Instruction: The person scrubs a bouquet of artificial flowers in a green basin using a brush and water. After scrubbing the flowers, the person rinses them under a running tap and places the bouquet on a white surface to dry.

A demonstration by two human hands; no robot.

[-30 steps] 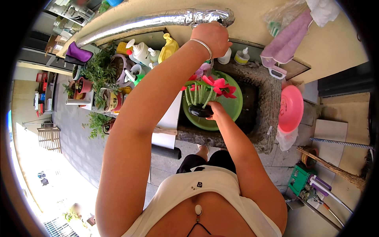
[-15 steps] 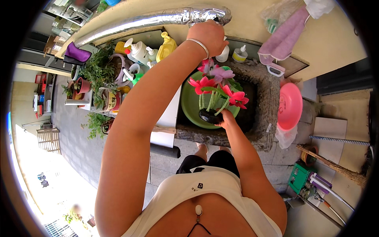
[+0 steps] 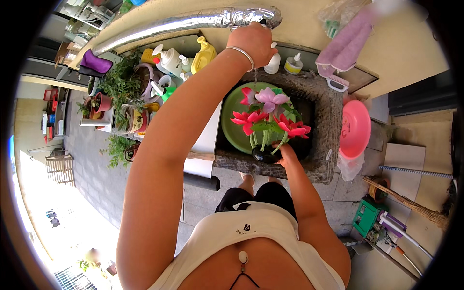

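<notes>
My left hand (image 3: 252, 43) reaches up to the end of a foil-wrapped pipe (image 3: 193, 22), its fingers closed round a tap that is mostly hidden. A thin stream of water (image 3: 256, 76) falls below this hand. My right hand (image 3: 286, 153) grips the black pot (image 3: 265, 155) of an artificial lotus arrangement (image 3: 271, 99). The arrangement has red and pink blooms, green leaves and pale green stems. It is held tilted over a green basin (image 3: 233, 113) that sits in a rough stone sink (image 3: 326, 121). The fingers under the pot are partly hidden.
Pump bottles and a yellow jug (image 3: 204, 55) line the wall at the back left, beside potted plants (image 3: 118, 89). A white bottle (image 3: 273, 63) and a clear one (image 3: 293, 64) stand behind the sink. A pink basin (image 3: 355, 129), a scrubbing brush (image 3: 337, 83) and a purple towel (image 3: 345, 50) are on the right.
The lotus arrangement has shifted a little right and toward me in my right hand, its blooms turned more upward. Falling water now shows under my left hand, which stays at the tap.
</notes>
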